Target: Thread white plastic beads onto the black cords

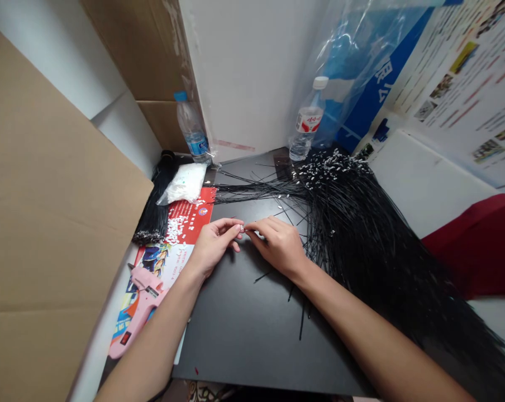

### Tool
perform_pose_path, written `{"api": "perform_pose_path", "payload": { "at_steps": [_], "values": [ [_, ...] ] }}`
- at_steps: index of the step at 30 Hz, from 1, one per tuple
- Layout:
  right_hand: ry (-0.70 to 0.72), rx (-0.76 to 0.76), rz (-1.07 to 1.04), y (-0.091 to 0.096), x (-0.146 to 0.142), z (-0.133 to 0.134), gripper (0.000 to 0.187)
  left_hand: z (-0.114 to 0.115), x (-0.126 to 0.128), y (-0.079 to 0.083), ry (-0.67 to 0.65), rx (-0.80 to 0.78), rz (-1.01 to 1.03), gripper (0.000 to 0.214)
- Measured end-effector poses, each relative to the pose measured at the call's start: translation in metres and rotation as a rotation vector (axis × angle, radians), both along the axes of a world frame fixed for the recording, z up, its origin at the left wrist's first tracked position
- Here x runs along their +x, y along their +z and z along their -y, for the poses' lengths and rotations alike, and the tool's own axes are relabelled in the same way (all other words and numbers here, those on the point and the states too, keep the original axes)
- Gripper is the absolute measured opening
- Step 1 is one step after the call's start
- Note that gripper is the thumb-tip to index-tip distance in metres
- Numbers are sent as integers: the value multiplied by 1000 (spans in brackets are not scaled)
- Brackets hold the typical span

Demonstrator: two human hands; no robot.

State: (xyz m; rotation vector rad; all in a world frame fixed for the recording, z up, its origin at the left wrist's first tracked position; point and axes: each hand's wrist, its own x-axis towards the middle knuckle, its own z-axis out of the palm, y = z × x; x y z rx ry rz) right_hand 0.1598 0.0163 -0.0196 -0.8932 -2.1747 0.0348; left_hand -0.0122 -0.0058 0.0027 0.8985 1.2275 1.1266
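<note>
Over the middle of the dark table, my left hand (213,243) pinches a small white connector housing (242,228) between thumb and forefinger. My right hand (280,243) meets it from the right, thumb and forefinger closed at the tips; what they grip is too small and covered to make out. Just right of that hand lies a big heap of black wires (353,223), many with white ends. More black wires (256,191) stretch across the table behind both hands. Loose white connector pieces (177,230) lie on a red printed sheet (202,209) left of my left hand.
A pink glue gun (146,301) lies beside my left forearm. Farther back are a plastic bag of white pieces (187,181), a blue-capped bottle (191,128) and a white-capped bottle (309,120). Cardboard (47,195) rises on the left; dark red cloth (479,245) sits at right.
</note>
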Motion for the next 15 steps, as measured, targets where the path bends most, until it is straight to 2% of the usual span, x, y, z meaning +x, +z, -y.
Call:
{"api": "perform_pose_path", "payload": {
  "at_steps": [5, 15],
  "values": [
    [23, -98, -104, -4, -1, -1, 7, 0, 0, 1, -12, 28, -12, 14],
    [30, -243, -169, -1, 0, 2, 6, 0, -2, -3, -32, 48, -16, 13]
  ]
}}
